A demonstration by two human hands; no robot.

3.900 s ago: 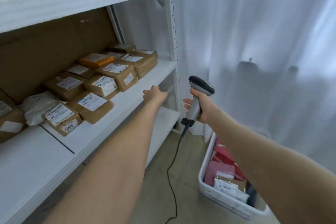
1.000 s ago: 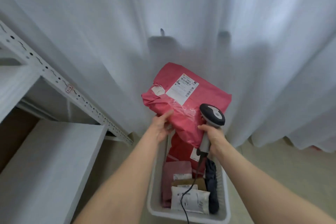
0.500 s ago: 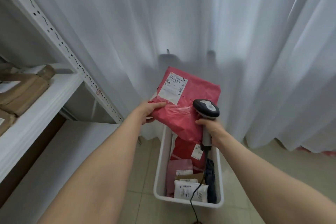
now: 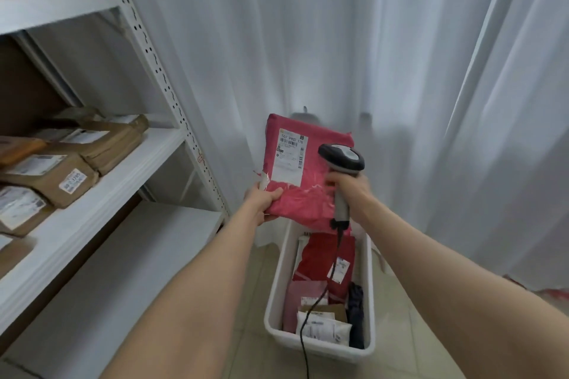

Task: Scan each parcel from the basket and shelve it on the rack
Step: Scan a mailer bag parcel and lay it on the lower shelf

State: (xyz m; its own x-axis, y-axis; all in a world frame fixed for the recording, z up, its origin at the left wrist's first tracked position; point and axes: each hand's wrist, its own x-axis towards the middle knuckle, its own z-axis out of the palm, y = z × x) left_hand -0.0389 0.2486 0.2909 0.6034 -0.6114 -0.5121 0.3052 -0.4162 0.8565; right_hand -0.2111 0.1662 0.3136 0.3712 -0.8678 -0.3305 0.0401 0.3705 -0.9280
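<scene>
Pinching the lower-left corner of the pink plastic mailer (image 4: 308, 200), centre frame above the white plastic basket (image 4: 274, 295), my left hand (image 4: 261, 200) suffices: I judge it light, floppy. My right hand (image 4: 351, 189) grips the grey scanner (image 4: 341, 157).

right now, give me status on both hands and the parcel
Left hand grips pink parcel by its lower corner, label up. Right hand grips scanner close to the label. Cable trails over the basket.
</scene>
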